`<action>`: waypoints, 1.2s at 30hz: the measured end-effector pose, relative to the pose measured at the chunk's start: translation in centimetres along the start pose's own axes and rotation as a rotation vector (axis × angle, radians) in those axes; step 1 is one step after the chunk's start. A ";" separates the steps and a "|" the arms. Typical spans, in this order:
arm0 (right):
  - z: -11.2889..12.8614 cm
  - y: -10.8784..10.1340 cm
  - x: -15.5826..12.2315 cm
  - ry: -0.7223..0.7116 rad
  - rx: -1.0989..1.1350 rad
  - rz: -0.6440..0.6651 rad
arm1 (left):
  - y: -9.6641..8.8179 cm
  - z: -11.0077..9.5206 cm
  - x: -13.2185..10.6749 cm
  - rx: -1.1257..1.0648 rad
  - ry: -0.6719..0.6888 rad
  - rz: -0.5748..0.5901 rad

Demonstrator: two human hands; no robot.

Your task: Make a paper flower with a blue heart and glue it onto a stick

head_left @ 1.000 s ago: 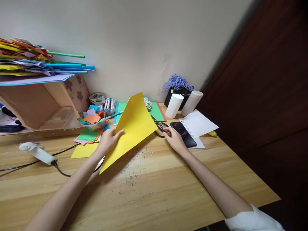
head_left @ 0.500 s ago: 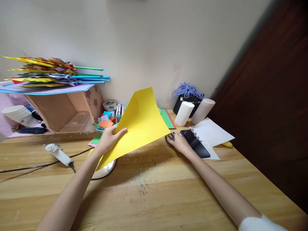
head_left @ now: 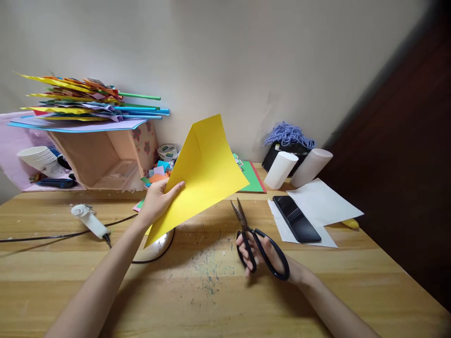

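Note:
My left hand (head_left: 158, 199) grips a folded yellow paper sheet (head_left: 204, 173) by its left edge and holds it tilted above the wooden table (head_left: 225, 291). My right hand (head_left: 268, 256) has its fingers through the handles of black scissors (head_left: 252, 237). The blades point up and away, slightly parted, just below the paper's right corner. The scissors sit low over the table's middle.
A black phone (head_left: 296, 225) lies on white sheets (head_left: 324, 204) at right, behind them two white rolls (head_left: 282, 170) and blue yarn (head_left: 289, 134). A glue gun (head_left: 89, 220) with its cord lies at left. A cardboard box (head_left: 102, 157) topped with coloured paper stands at back left.
My right hand has picked up the scissors from beside the phone and brought them toward me, to the table's middle. The yellow paper stays raised in my left hand.

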State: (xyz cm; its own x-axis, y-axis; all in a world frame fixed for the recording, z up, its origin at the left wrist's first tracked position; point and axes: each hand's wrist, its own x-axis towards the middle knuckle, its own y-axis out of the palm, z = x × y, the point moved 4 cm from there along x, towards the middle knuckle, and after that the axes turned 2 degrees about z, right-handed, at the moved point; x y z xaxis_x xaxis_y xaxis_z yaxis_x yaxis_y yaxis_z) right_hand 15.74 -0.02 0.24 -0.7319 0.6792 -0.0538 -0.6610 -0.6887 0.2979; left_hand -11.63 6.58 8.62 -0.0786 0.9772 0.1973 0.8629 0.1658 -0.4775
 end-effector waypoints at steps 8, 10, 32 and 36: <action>0.9 0.8 -0.6 0.045 -0.083 -0.008 | 2.5 -0.3 -0.5 0.024 0.032 0.111; 0.8 0.6 -0.6 0.059 -0.055 -0.011 | 2.9 -0.2 -0.6 0.025 0.023 0.133; -0.3 0.0 -0.6 0.064 -0.015 0.004 | 3.7 0.1 -0.8 -0.011 -0.059 0.166; -0.4 0.0 -0.5 0.064 -0.022 -0.010 | 3.7 0.1 -0.8 0.000 -0.059 0.159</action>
State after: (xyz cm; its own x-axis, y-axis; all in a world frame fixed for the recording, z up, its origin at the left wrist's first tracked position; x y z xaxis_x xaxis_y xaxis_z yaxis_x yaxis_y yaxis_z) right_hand 16.07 -0.45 -0.08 -0.7342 0.6688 -0.1173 -0.6710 -0.6883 0.2756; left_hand -8.41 6.38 6.63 0.0295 0.9972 0.0686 0.8668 0.0086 -0.4986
